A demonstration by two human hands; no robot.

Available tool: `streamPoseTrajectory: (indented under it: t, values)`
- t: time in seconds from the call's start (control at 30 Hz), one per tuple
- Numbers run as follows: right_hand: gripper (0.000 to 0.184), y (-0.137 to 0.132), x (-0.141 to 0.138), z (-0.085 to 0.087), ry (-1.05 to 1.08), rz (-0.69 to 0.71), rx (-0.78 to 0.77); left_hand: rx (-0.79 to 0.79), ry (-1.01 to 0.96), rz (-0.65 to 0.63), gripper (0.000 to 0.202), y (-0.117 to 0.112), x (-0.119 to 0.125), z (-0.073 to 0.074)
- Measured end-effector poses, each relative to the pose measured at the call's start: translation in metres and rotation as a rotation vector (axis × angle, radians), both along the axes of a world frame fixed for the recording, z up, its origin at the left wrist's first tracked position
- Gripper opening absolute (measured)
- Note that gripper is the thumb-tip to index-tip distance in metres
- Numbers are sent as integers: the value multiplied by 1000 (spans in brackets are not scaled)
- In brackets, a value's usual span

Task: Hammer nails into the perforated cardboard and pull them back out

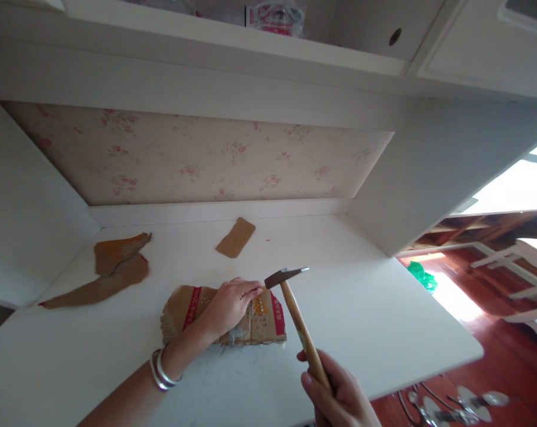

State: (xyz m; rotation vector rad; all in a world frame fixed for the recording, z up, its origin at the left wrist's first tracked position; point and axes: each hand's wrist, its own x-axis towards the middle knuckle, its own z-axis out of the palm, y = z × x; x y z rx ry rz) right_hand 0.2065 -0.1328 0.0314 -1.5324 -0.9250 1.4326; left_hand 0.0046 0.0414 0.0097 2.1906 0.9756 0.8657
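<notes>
My right hand is wrapped round the wooden handle of a hammer. The hammer's dark metal head is raised just right of my left fingertips, above a folded piece of cardboard packaging. My left hand rests over that cardboard, fingers pinched together; what they hold, if anything, is too small to make out. Rows of small holes and red printed strips mark the cardboard. A silver bangle sits on my left wrist.
Torn brown pieces lie at the left of the white desk. A small perforated tan piece lies near the back. White side panels and an overhead shelf enclose the desk. Shiny metal legs stand on the floor at right.
</notes>
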Motion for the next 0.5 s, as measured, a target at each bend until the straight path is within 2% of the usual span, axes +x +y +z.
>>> streamPoseTrajectory:
  t: [0.33,0.5]
  values:
    - [58,15,-7,-6,-53,137,38,14,18,-22,25,1,4,-2]
    - [61,16,-8,-9,-127,134,55,22,29,-24,26,1,4,0]
